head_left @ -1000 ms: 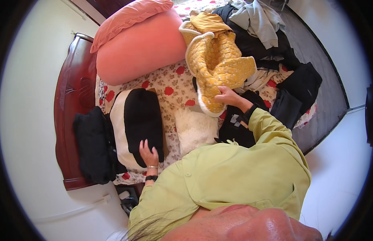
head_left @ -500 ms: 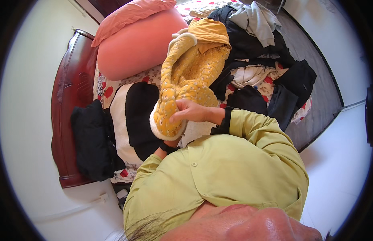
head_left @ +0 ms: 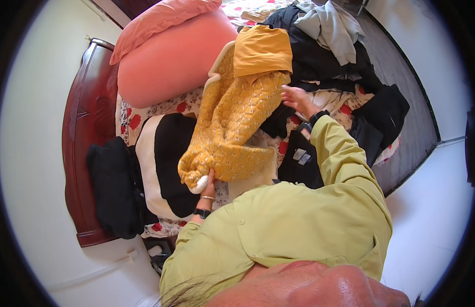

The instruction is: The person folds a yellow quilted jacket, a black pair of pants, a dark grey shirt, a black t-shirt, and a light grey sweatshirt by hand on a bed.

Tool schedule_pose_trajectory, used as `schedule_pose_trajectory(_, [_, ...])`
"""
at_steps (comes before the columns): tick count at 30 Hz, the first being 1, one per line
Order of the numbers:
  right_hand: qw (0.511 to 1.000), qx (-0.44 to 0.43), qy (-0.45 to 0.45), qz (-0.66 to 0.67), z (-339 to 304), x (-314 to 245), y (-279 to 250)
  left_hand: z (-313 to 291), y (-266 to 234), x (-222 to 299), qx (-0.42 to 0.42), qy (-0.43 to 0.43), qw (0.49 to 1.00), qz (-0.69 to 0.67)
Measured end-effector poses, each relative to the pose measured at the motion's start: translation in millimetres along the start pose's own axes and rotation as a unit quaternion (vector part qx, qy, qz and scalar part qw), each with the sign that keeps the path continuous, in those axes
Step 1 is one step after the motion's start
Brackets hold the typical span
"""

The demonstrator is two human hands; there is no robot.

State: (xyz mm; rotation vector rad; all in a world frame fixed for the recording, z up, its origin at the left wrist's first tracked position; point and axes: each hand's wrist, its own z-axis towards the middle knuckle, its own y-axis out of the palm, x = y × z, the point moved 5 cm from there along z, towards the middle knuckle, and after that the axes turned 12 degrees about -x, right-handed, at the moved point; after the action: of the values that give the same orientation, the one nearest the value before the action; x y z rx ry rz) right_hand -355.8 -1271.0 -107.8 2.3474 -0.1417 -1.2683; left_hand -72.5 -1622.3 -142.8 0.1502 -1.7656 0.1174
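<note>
Mustard quilted jacket (head_left: 236,120) with white lining, cuff pinched in left hand (head_left: 207,183); right hand (head_left: 296,99) spread open, resting on it.

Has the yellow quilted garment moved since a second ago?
Yes. The yellow quilted garment lay bunched far from the headboard; now it stretches toward it, over the black-and-white garment, left hand on its end, right hand beside it.

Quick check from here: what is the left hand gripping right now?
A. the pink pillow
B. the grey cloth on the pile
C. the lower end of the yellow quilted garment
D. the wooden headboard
C: the left hand pinches the lower end of the yellow quilted garment.
</note>
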Motion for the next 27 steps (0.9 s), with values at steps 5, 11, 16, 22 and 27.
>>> schedule_pose_trajectory(5, [0.982, 0.144, -0.051, -0.114, 80, -34, -99, -14, 9, -69, -0.004, -0.22, 0.956, -0.195])
schedule_pose_trajectory(11, [0.969, 0.233, -0.044, -0.069, 144, -60, -106, -26, 21, -65, 0.012, -0.272, 0.946, -0.175])
schedule_pose_trajectory(16, [0.994, 0.002, -0.084, 0.063, 186, -77, -62, -31, 29, -53, 0.014, -0.3, 0.939, -0.167])
schedule_pose_trajectory(22, [0.993, -0.114, 0.021, -0.006, 190, -68, -46, -23, 33, -52, -0.024, -0.32, 0.933, -0.161])
schedule_pose_trajectory(27, [0.993, -0.102, -0.001, 0.052, 187, -70, -21, -18, 24, -55, -0.02, -0.338, 0.929, -0.149])
